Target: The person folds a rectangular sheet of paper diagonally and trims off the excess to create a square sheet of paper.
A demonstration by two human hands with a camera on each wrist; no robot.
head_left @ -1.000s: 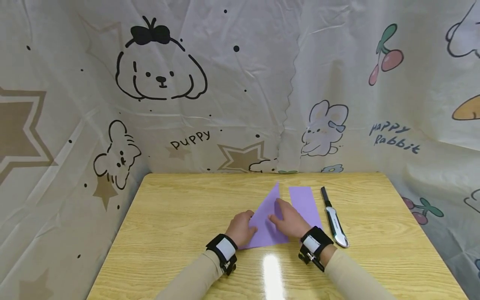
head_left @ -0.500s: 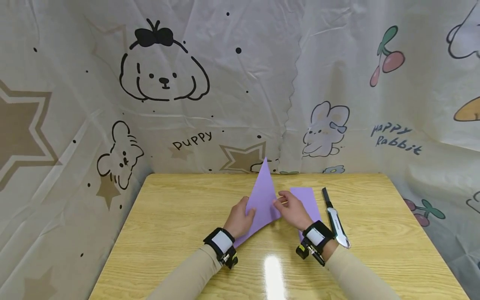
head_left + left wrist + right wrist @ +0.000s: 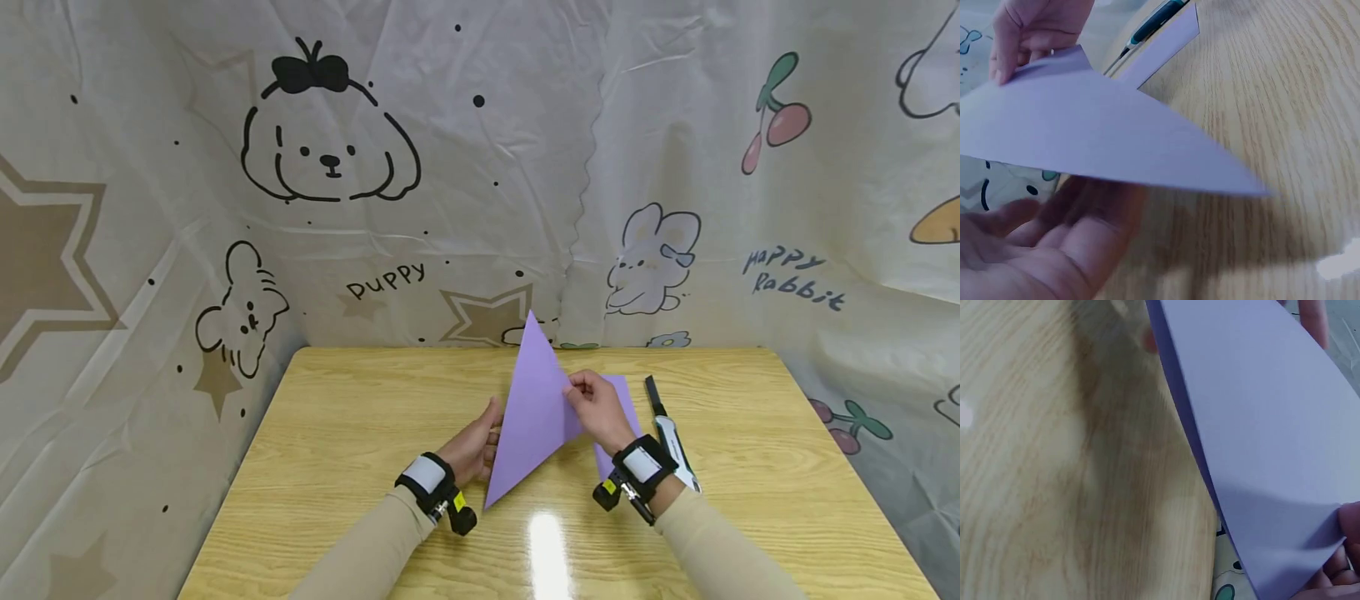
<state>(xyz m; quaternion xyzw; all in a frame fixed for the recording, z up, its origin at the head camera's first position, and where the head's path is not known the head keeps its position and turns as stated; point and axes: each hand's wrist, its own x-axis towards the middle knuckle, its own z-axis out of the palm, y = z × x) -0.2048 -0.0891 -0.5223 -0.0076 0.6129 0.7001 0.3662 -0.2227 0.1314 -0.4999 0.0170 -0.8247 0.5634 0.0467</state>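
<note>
A purple sheet of paper [image 3: 532, 408], folded into a triangle, is held up off the table with its point towards the back wall. My right hand [image 3: 600, 408] pinches its right side between thumb and fingers. At the long left edge is my left hand [image 3: 471, 446], fingers extended partly behind the sheet. In the left wrist view the thumb of the left hand [image 3: 1054, 256] stands apart from the paper, and its fingertips are hidden under it. Whether those fingers touch the sheet, I cannot tell.
A purple paper strip [image 3: 622, 398] lies on the wooden table [image 3: 360, 417], partly covered by the right hand. Right of it lies a utility knife [image 3: 666, 429] with a dark blade end pointing away. A printed cloth [image 3: 465, 167] hangs behind the table.
The folded paper has been lifted from the table and turned more upright. My left hand has let go of its left side. The right hand has moved from lying on the sheet to pinching its right side.
</note>
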